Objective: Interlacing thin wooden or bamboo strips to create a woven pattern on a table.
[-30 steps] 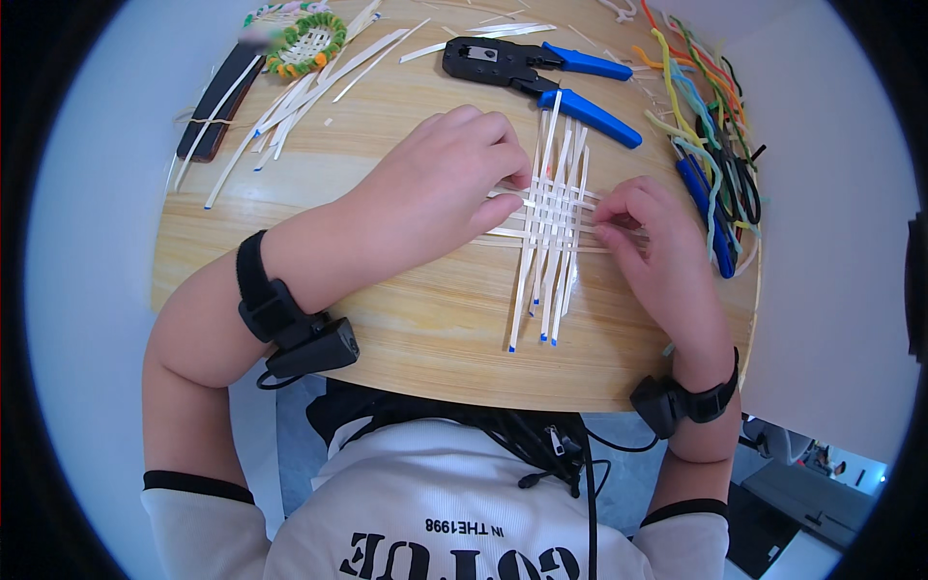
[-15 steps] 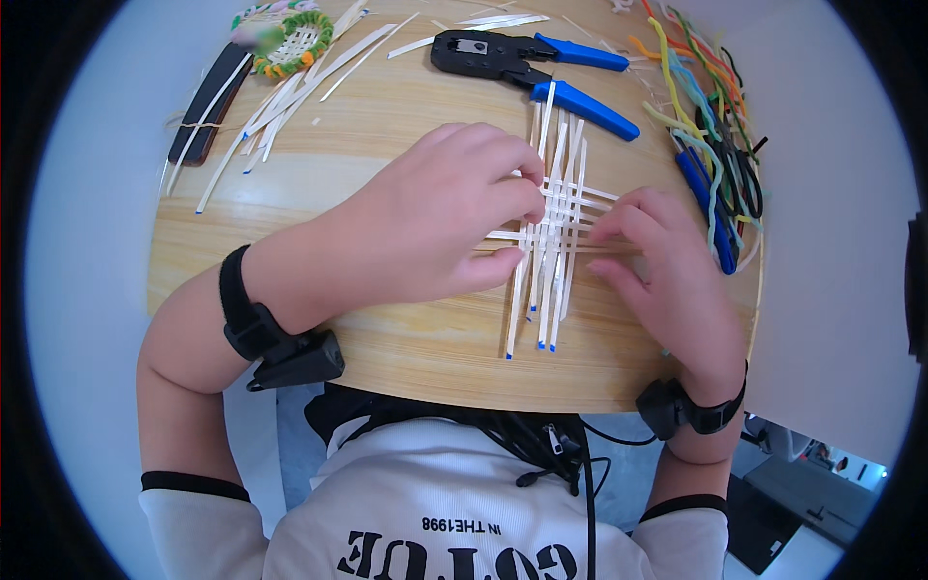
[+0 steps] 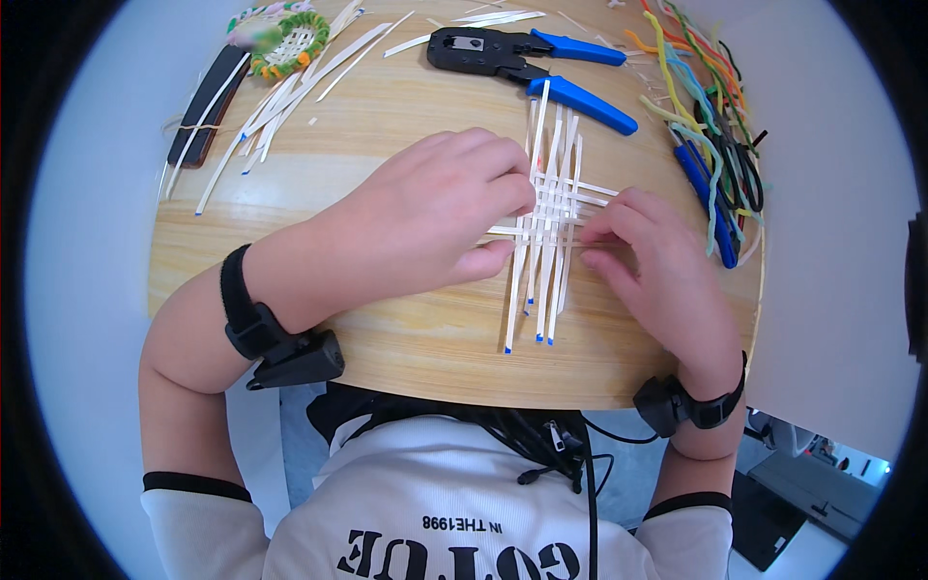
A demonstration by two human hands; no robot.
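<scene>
A loose lattice of thin pale flat strips (image 3: 551, 208) lies on the table, long strips running near to far and crossed by shorter ones. Several near ends have blue tips. At the lattice's left edge, my left hand (image 3: 449, 217) has its fingers curled over the strips, the thumb lower beside the cross strips. Across from it, my right hand (image 3: 662, 256) has bent fingers and thumb around the right ends of the cross strips. The fingertips partly hide what they grip.
Crimping pliers (image 3: 483, 53) with blue handles lie beyond the lattice. Loose strips (image 3: 280, 101), a small woven piece with a green and orange rim (image 3: 300, 46) and a dark bar (image 3: 205, 108) are at far left. Coloured cords (image 3: 691, 82) and a blue-handled tool (image 3: 704, 198) lie at right.
The lattice has shifted slightly to the left together with both my hands. Both keep nearly the same pose at its two sides.
</scene>
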